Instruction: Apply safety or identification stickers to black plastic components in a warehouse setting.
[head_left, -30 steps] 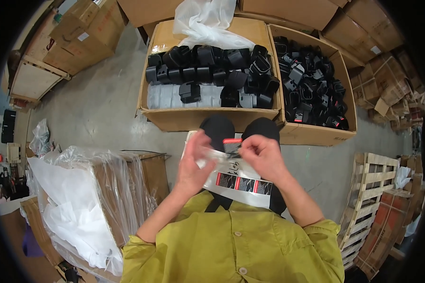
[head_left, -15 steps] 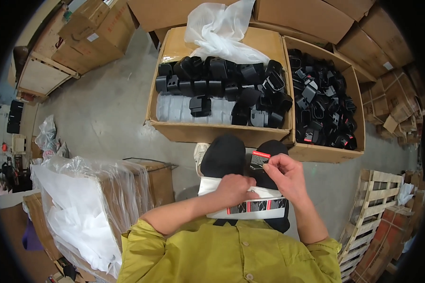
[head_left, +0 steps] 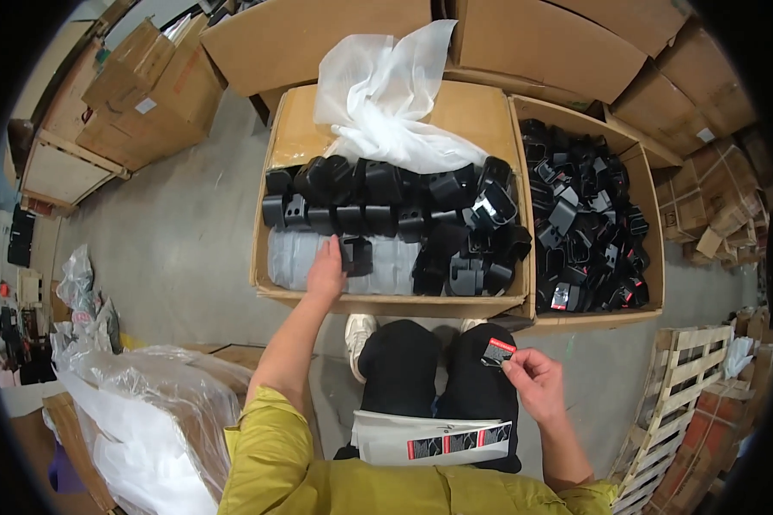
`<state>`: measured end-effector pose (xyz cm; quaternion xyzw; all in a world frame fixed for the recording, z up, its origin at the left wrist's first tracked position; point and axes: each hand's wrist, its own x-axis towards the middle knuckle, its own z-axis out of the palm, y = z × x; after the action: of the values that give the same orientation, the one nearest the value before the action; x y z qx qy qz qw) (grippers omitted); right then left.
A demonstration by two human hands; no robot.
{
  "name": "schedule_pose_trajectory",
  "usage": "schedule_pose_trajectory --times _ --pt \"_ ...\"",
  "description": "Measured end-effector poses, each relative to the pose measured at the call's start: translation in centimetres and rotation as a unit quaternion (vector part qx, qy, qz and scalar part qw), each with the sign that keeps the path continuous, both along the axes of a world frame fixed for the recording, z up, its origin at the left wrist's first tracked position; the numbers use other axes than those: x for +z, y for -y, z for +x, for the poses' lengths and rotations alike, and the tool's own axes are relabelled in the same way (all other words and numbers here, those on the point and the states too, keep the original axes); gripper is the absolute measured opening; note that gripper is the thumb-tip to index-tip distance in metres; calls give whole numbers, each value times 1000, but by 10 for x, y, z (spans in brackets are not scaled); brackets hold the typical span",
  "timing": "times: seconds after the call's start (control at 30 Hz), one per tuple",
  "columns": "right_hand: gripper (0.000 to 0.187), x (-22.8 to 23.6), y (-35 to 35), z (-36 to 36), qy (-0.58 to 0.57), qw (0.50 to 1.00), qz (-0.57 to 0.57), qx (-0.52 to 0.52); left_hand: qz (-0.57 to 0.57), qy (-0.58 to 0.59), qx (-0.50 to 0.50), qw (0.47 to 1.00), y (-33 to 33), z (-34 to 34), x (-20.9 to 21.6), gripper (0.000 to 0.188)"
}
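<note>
My left hand (head_left: 325, 273) reaches into the near part of an open cardboard box (head_left: 391, 304). Its fingers are stretched out along the left side of a single black plastic part (head_left: 356, 256), seemingly touching it. That part rests on cloudy plastic wrapping (head_left: 388, 268). Over my right knee, my right hand (head_left: 537, 382) pinches a small black label with a red top band (head_left: 497, 351) by its lower corner. Across my lap lies a white sheet (head_left: 378, 439) bearing a row of similar labels (head_left: 458, 441).
Rows of black parts (head_left: 343, 220) fill the box behind the single one, with white film (head_left: 382, 94) bunched beyond. A second box (head_left: 597, 319) at the right holds many jumbled black parts. A wooden pallet (head_left: 674, 412) stands right; a plastic-wrapped carton (head_left: 172, 403) stands left.
My left hand has left the label sheet on my lap and moved forward to the single black part. My right hand has lowered slightly, still pinching the label. The view has tilted up.
</note>
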<state>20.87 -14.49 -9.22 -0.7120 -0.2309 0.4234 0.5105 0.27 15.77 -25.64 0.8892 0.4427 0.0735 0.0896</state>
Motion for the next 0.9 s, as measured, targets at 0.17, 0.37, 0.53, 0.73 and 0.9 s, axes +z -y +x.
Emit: schedule_pose_trajectory --times 0.17,0.37,0.53,0.73,0.9 --pt "7 8 0 3 -18 1000 17 -1 -125 163 104 973 -23 -6 7 35" --pt "59 37 -19 -6 -14 991 133 13 -753 296 47 586 64 5 167 29" --pt "88 62 -29 -32 -286 932 202 92 -837 265 -12 479 152 0 213 33" --pt "77 71 -10 -44 -227 955 190 16 -574 262 30 775 193 -6 226 25" --pt "80 65 4 -58 -162 961 217 60 -507 460 4 729 230 -7 244 26"
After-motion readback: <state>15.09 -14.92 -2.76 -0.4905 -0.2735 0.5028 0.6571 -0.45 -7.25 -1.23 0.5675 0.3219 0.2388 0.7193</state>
